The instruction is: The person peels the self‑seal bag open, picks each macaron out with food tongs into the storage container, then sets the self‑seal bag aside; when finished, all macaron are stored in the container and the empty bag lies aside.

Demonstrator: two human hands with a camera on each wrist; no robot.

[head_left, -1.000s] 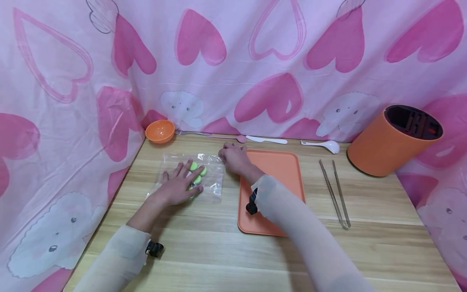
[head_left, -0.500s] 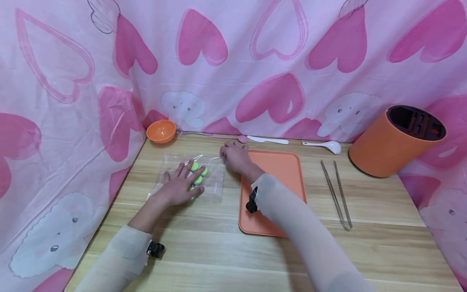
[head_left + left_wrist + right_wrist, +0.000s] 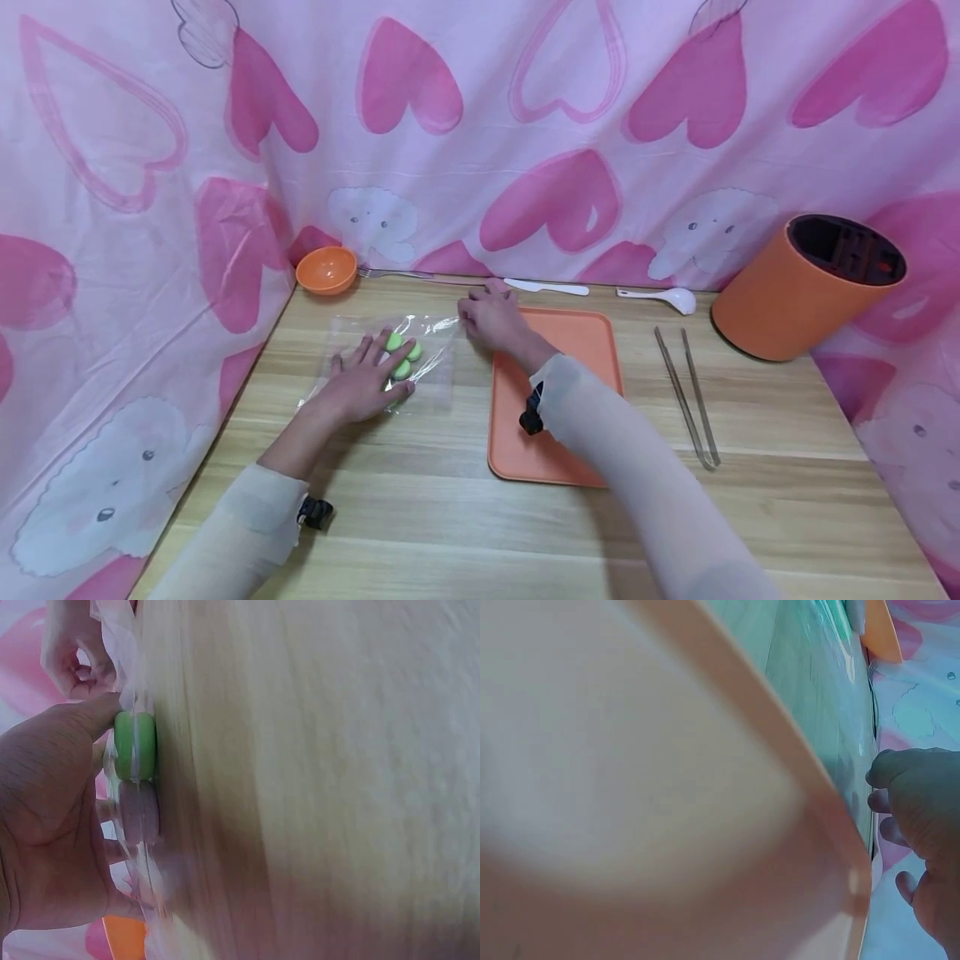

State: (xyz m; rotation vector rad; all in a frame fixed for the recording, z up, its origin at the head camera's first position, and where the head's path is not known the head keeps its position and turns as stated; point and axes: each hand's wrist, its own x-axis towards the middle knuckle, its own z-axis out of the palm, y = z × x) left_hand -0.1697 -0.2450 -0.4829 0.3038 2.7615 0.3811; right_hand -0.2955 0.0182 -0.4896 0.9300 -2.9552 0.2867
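One clear bag point(image 3: 435, 385) on the desk point(image 3: 420, 517), just left of the orange tray point(image 3: 558, 333), and look at the left hand point(image 3: 363, 387): fingers spread apart, holding it down over the green discs point(image 3: 401, 369) inside! Over at the far right corner, the right hand point(image 3: 495, 321) has fingers curled in, seemingly pinching the plastic, creases running towards it. Looks like steadying and opening; next calls for a firm pull there, I'd say, without crushing the contents.

Left of centre are light-green round pieces point(image 3: 402, 369) in a colourless clear plastic bag point(image 3: 437, 393), at centre an orange rectangular tray point(image 3: 581, 340), above them pink heart-patterned cloth point(image 3: 480, 142).
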